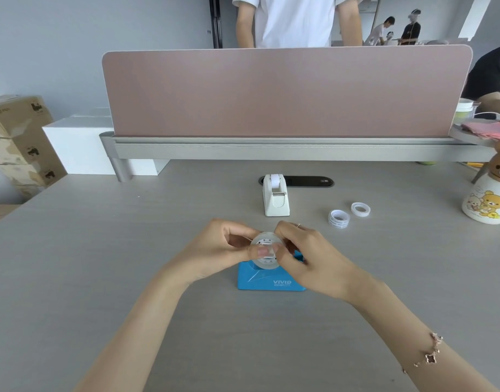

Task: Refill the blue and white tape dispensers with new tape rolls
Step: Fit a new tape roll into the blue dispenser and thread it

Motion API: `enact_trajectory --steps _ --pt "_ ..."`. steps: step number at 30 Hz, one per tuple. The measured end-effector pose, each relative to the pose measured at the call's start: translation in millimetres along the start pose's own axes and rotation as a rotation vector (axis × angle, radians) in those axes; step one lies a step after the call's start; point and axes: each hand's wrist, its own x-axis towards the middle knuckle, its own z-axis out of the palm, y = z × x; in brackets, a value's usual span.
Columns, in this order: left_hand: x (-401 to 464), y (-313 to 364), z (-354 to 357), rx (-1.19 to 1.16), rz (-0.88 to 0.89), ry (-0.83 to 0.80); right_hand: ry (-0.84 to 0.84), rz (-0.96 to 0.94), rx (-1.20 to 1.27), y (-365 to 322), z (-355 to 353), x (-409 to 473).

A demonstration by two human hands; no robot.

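Pinching one clear tape roll above the blue dispenser, left hand and right hand, fingers curled.

The top of the blue plastic wedge-shaped tape dispenser is hidden behind a clear tape roll and both hands, so its cradle cannot be seen. At three o'clock, the white bear-printed bottle is cut off by the frame's edge. At twelve o'clock, a person in a white shirt is cropped above the chest.

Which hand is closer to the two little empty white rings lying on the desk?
Right. The right hand is just left of the white rings; the left hand is farther left.
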Motion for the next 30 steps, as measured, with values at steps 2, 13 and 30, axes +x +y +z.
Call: enact_trajectory --steps 2,13,30 --pt "0 1 1 -0.012 0.006 0.007 0.0 -0.008 0.009 1 -1 0" --pt "-1 2 1 -0.098 0.005 0.078 -0.03 0.013 0.07 7 -8 2" --pt "1 3 5 -0.138 0.034 0.134 -0.023 0.085 0.231 9 -18 3"
